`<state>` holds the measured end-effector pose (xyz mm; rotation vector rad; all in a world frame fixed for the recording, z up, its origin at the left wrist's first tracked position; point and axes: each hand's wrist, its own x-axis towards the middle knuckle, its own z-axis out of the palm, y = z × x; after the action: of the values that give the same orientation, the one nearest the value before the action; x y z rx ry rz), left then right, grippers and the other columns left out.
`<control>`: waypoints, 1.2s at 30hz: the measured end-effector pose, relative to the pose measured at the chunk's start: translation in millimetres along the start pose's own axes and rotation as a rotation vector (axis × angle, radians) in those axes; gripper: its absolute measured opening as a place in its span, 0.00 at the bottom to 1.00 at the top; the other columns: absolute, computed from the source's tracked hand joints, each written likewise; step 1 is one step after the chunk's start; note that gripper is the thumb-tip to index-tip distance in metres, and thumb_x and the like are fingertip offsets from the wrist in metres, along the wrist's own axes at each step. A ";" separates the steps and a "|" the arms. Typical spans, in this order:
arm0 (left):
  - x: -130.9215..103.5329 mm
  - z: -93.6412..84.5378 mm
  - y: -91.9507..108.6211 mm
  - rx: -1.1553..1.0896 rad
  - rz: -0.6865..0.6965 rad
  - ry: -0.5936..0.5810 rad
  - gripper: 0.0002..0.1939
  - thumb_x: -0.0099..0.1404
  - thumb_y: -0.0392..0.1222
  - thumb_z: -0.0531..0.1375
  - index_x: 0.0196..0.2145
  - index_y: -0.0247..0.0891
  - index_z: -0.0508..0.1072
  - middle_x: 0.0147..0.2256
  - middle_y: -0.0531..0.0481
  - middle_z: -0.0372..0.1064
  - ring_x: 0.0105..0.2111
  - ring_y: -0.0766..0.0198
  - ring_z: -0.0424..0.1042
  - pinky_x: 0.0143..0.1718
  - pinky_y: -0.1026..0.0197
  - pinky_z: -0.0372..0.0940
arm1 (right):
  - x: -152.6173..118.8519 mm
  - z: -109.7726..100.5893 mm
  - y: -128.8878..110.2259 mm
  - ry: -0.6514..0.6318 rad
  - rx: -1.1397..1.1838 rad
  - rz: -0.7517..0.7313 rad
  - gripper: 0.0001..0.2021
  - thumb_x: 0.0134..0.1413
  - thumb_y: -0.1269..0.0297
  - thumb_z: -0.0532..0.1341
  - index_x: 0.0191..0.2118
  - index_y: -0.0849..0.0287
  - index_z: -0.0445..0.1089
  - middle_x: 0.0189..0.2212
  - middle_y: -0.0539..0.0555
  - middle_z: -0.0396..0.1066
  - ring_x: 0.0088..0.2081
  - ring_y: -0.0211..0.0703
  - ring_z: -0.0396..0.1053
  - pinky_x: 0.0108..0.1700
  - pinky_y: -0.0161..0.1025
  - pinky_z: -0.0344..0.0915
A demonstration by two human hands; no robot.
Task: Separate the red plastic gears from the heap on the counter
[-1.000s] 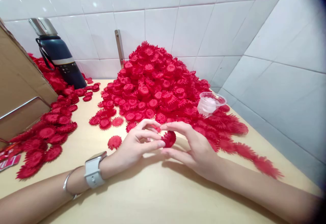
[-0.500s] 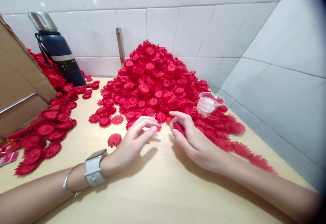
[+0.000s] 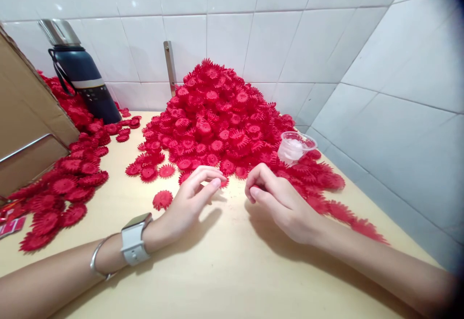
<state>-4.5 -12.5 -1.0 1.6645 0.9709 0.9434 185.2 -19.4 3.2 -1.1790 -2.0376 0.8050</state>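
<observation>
Red disc point(image 3: 255, 187) now in right grip point(image 3: 284, 208) alone

One second ago: disc between both sets of fingertips. Left grip point(image 3: 190, 205) has since let go. Right grip drawn off rightward, opening a gap between the two. Half a second back its fingers looped loosely round the disc; now curled in further, only a red sliver showing.
</observation>
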 end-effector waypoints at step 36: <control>1.0 1.0 4.4 -0.041 -0.023 -0.008 0.11 0.66 0.40 0.48 0.36 0.37 0.68 0.40 0.49 0.61 0.39 0.63 0.63 0.41 0.61 0.61 | 3.9 -3.7 7.2 0.022 0.313 0.092 0.07 0.56 0.74 0.45 0.37 0.55 0.54 0.21 0.44 0.53 0.22 0.34 0.50 0.25 0.34 0.50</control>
<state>-2.4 -12.9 3.2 1.6184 0.9575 0.9348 190.1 -12.2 0.8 -1.1019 -1.7706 1.1050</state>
